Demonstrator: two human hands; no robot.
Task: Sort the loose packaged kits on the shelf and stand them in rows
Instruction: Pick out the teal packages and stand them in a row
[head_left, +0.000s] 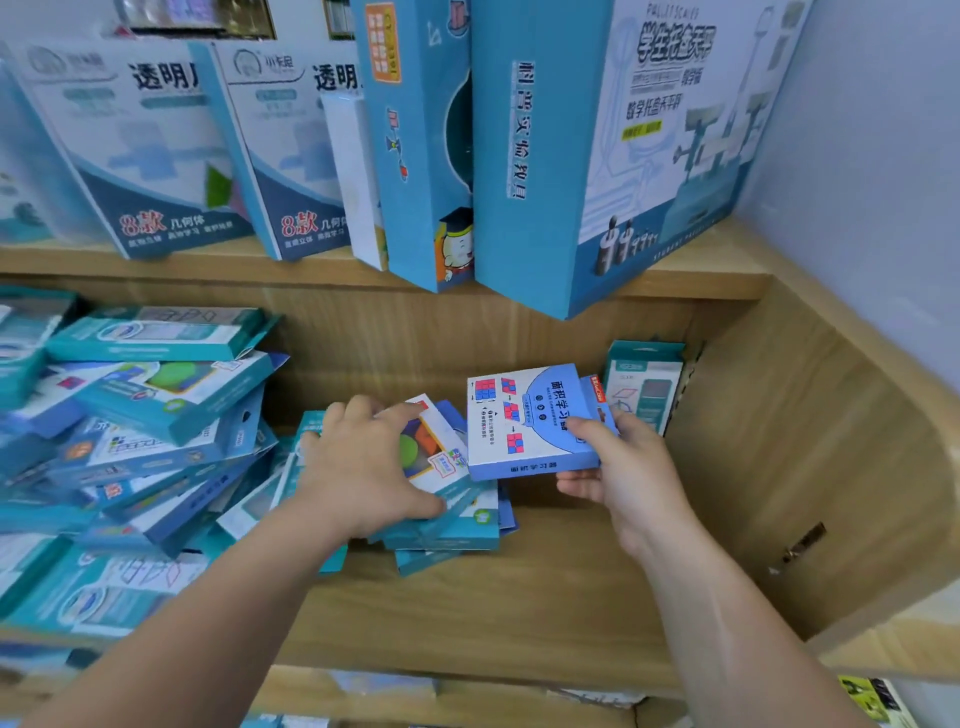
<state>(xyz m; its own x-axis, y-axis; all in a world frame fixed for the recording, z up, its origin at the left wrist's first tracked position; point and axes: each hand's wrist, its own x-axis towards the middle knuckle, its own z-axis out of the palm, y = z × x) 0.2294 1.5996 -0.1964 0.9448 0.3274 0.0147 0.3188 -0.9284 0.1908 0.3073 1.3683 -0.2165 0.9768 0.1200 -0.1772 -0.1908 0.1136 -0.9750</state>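
Observation:
My right hand (623, 470) grips a flat blue-and-white kit box (524, 421) printed with red and blue squares, held tilted just above the shelf board (519, 597). My left hand (363, 462) presses flat on a small stack of kit boxes (452, 514), its thumb and fingers around the top one with a green and orange picture. One teal kit (644, 384) stands upright against the right side wall of the shelf. A loose heap of teal and blue kits (145, 431) fills the left of the shelf.
Tall blue and white boxes (571, 156) stand on the upper shelf, the nearest one overhanging its edge above my hands. The wooden side wall (805, 467) closes the shelf on the right. More packages show on a lower shelf (878, 701).

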